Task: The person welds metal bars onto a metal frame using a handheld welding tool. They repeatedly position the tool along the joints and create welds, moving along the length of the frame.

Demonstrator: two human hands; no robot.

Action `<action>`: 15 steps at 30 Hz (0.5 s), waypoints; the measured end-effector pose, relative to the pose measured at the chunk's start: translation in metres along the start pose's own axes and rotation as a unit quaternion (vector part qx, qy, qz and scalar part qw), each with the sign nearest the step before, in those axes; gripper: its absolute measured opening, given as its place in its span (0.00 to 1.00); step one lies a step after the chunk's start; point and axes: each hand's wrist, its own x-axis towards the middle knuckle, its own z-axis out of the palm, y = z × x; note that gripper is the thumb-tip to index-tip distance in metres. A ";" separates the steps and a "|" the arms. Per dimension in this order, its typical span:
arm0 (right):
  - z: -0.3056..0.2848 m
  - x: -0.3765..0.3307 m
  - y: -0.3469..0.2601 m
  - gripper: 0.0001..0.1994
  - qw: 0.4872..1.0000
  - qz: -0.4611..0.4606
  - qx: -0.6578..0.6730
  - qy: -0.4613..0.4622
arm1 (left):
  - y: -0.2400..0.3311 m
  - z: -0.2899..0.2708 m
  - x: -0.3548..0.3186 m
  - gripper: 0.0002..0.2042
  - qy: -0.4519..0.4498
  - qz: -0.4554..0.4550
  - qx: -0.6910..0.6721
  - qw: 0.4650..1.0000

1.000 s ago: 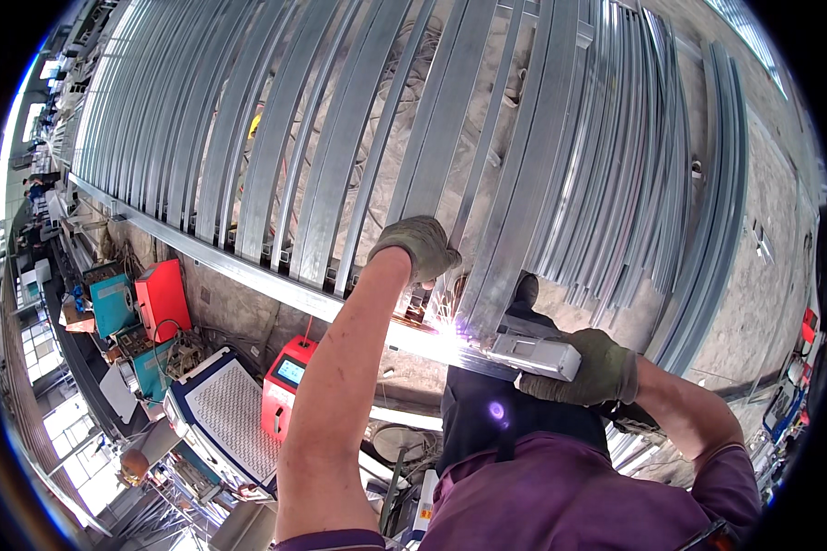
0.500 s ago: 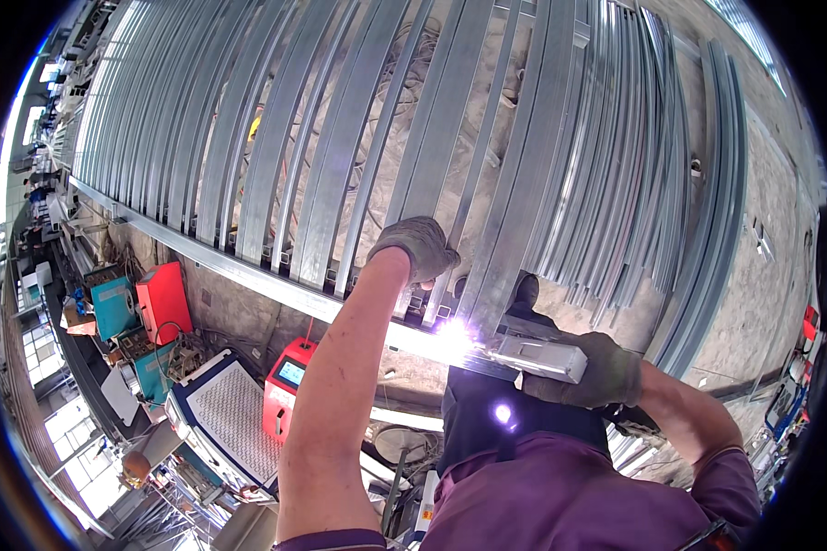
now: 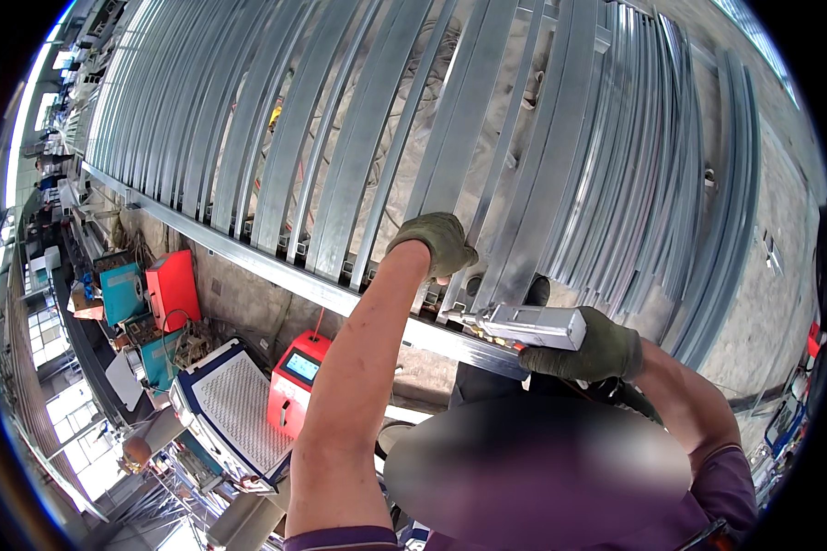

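Observation:
My left hand [image 3: 435, 244], in a dark green glove, is closed over the near end of a narrow metal tube [image 3: 515, 119], next to a wider grey tube [image 3: 469, 101]. Its fingertips are partly hidden beneath the palm. My gloved right hand [image 3: 597, 347] grips a boxy silver welding gun [image 3: 538, 326]. The gun's nozzle points left, close to where the narrow tube meets a long metal rail [image 3: 322, 290]. No glow shows at the nozzle. Most of my right fingers are hidden behind the gun.
Many parallel metal tubes lie across the frame, with loose bundled lengths [image 3: 620, 174] to the right. Left of my arm stand a red machine with a screen [image 3: 296, 376], a white perforated panel [image 3: 239, 409] and another red case [image 3: 173, 289]. Cables lie on the floor.
The bright welding light at the nozzle has gone out. The view has shifted slightly; both hands keep about the same place on the tube and the gun.

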 end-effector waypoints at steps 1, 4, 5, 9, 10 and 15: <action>0.001 0.003 0.002 0.31 1.000 0.005 -0.004 -0.004 | 0.000 0.000 -0.001 0.29 0.002 0.004 0.000 1.000; 0.004 0.010 0.007 0.31 1.000 0.000 -0.010 -0.006 | -0.001 -0.001 -0.002 0.28 0.008 0.016 0.004 1.000; 0.005 0.011 0.008 0.32 1.000 -0.004 -0.011 -0.006 | -0.001 -0.001 -0.001 0.28 0.009 0.018 0.007 1.000; 0.007 0.015 0.018 0.32 1.000 -0.004 -0.016 -0.017 | -0.002 0.000 -0.001 0.29 0.007 0.018 0.010 1.000; 0.009 0.018 0.024 0.32 1.000 -0.020 -0.020 -0.013 | -0.001 0.000 -0.001 0.29 0.010 0.021 0.010 1.000; 0.007 0.020 0.019 0.32 0.999 -0.006 -0.020 -0.028 | 0.000 -0.002 -0.002 0.24 -0.002 0.015 0.010 1.000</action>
